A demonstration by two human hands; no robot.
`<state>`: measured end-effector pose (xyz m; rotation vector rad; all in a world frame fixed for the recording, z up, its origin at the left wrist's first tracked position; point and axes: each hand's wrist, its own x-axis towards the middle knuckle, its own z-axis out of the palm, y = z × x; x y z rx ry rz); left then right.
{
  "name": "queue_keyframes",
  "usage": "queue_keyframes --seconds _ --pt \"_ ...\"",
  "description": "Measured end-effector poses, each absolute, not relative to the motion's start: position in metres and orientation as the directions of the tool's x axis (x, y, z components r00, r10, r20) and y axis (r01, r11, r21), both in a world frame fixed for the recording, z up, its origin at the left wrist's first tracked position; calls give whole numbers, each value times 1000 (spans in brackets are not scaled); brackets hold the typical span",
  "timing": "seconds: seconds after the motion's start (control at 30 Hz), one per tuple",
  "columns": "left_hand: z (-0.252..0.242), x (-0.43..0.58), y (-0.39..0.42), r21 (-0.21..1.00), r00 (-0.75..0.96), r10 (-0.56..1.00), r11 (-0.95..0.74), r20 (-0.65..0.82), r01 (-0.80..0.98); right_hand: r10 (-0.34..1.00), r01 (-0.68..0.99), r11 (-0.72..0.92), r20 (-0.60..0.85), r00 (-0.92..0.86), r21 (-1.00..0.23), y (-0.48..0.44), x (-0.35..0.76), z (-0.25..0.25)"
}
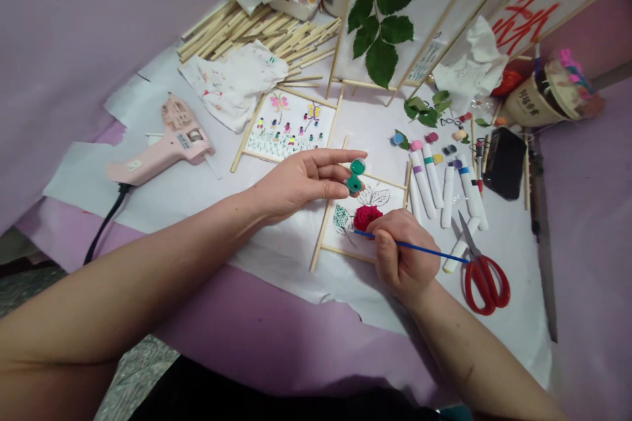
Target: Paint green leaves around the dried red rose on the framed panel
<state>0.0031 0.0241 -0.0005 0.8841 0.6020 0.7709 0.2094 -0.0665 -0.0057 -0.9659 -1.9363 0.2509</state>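
Note:
Between the thumb and fingers of my left hand (301, 183) is a small open paint pot (354, 184) with green paint, its lid (358, 166) flipped up. My right hand (405, 251) is closed round a thin blue paintbrush (429, 250). The brush tip points left, over the lower part of a wood-framed white panel (336, 247). On that panel are a red flower (367, 217), a leaf dabbed with green (340, 218) and outlined leaves in black. Whether the bristles touch the panel, I cannot tell.
Left lies a pink glue gun (170, 141) with a black cord. Behind are wooden sticks (237, 29), a crumpled tissue (232, 79) and a painted panel (291, 125). Markers (447, 197), red-handled scissors (486, 283), a black phone-like object (504, 163) and a paper cup (530, 99) stand right.

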Motion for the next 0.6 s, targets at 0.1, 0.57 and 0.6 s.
queue_keyframes --seconds 0.1,0.57,0.6 --pt "-1 3 24 850 590 795 405 -144 -338 699 499 685 672 -245 -530 -68 211 -7" --pt "-1 3 24 841 594 793 409 -135 -354 724 460 651 675 -138 -604 -69 210 -20" --pt "-1 3 24 843 593 794 408 -138 -350 716 455 659 684 -137 -599 -69 210 -21"
